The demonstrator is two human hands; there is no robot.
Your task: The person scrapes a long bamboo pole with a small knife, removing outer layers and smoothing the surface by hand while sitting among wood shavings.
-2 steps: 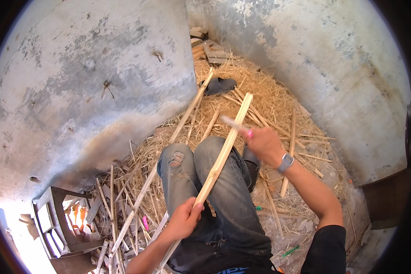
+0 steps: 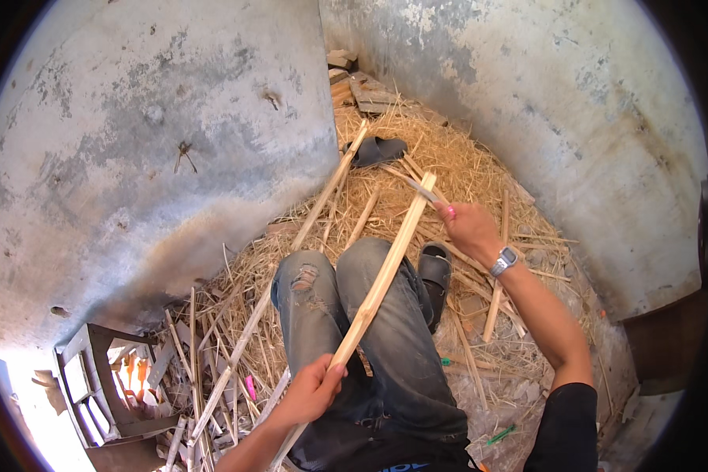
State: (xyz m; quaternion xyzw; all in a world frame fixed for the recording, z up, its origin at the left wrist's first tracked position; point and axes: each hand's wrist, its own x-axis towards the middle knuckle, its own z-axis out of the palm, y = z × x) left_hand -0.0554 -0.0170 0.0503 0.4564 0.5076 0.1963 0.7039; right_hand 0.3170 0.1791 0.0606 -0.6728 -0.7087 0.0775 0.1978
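A long pale wooden strip (image 2: 384,282) slants across my lap, its far end raised beyond my knees. Low in the view, my left hand (image 2: 315,387) is wrapped round the strip near its lower part. My right hand (image 2: 472,231), with a watch on the wrist, grips a knife by a handle that shows a bit of pink. The knife's blade (image 2: 423,189) lies across the strip close to its far end. My fingers hide most of the handle.
Straw-like shavings (image 2: 464,161) and several loose strips cover the floor. A dark sandal (image 2: 379,151) lies ahead, and another shoe (image 2: 434,275) is beside my right knee. A dark frame (image 2: 94,377) stands at lower left. Worn plaster walls (image 2: 173,118) close in on both sides.
My right hand and the knife have moved along the strip toward its far end and slightly right. The strip's far end has dipped a little. My left hand keeps its grip.
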